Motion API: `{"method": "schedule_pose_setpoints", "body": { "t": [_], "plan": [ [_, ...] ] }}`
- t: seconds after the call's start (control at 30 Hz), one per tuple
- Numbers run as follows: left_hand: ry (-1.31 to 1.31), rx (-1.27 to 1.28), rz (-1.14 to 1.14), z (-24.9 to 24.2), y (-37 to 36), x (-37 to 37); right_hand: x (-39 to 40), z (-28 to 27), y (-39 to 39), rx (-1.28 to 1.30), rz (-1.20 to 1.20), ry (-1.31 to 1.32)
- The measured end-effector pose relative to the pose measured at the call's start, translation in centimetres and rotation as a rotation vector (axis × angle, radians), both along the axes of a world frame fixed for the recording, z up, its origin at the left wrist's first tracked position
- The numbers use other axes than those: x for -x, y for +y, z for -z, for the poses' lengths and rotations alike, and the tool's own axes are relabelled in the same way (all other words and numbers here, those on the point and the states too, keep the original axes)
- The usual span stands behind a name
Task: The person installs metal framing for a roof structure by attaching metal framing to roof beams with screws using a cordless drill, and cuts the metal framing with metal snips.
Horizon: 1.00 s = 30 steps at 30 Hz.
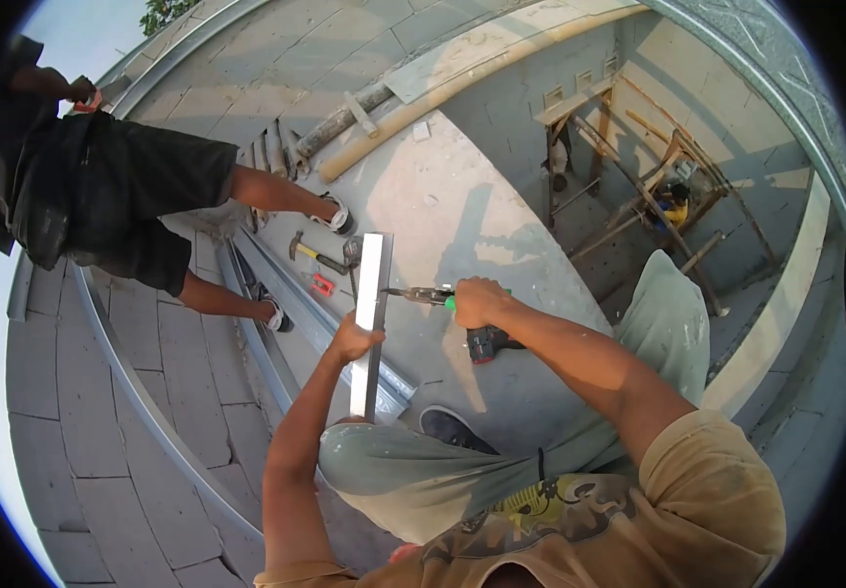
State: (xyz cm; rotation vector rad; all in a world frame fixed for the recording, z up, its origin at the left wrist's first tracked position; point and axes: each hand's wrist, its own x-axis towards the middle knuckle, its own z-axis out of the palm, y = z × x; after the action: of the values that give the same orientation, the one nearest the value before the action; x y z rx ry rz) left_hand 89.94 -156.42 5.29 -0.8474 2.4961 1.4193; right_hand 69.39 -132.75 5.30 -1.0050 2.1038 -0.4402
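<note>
My left hand (354, 339) is wrapped round a short shiny metal channel (371, 284), which stands lengthwise in front of my knee. In my right hand (482, 302) is a snips-like tool with green handles (423, 294); its tip points at the channel's right edge, and whether they touch is unclear. Just below my right hand a dark and red power tool (483, 345) lies on the concrete floor. To the left of the channel are a hammer (315, 253) and a small red tool (322, 285).
Long metal channels (290, 299) lie on the left. A co-worker in dark shorts (163, 167) stands on the far left. Pipes (344, 118) lie behind. Beyond the floor's right edge is a drop, with wooden scaffolding (628, 167) and another person (676, 206) below.
</note>
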Motion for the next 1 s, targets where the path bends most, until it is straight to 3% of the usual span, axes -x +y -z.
{"method": "schedule_pose_setpoints", "body": {
  "t": [0.07,0.2,0.27,0.5,0.6,0.7,0.73,0.8,0.83,0.9,1.0],
  "plan": [
    [-0.011,0.093,0.043,-0.2,0.4,0.1,0.0,-0.5,-0.2,-0.022,-0.065,-0.008],
    [0.008,0.030,0.013,-1.5,0.5,0.1,-0.7,0.2,-0.5,-0.037,-0.068,-0.040],
    [0.065,-0.060,-0.042,-2.4,0.7,0.2,-0.4,1.3,0.0,0.144,0.002,0.083],
    [0.208,-0.063,-0.003,-3.4,0.2,0.0,1.3,2.7,-0.1,0.187,-0.036,0.075],
    [0.108,-0.136,-0.021,-3.5,0.6,0.5,1.8,3.9,-0.5,0.157,-0.053,0.124],
    [0.016,-0.106,-0.142,1.4,-1.8,-0.5,2.6,3.0,-1.3,-0.002,-0.115,0.071],
    [0.062,-0.118,-0.195,0.9,-1.3,-0.4,2.4,3.4,-1.3,-0.014,-0.173,0.088],
    [-0.205,-0.133,-0.012,-1.9,0.1,0.6,1.2,3.4,-1.0,-0.081,-0.291,0.069],
    [-0.163,-0.152,-0.063,-2.3,0.4,0.6,0.5,3.2,-0.7,-0.135,-0.344,0.033],
    [-0.289,-0.080,0.041,-2.6,0.5,0.2,-1.3,3.4,0.3,-0.018,-0.194,-0.078],
    [-0.326,-0.003,0.006,-2.1,-0.6,-0.7,-3.1,8.0,0.5,0.141,-0.251,0.116]
  ]
}}
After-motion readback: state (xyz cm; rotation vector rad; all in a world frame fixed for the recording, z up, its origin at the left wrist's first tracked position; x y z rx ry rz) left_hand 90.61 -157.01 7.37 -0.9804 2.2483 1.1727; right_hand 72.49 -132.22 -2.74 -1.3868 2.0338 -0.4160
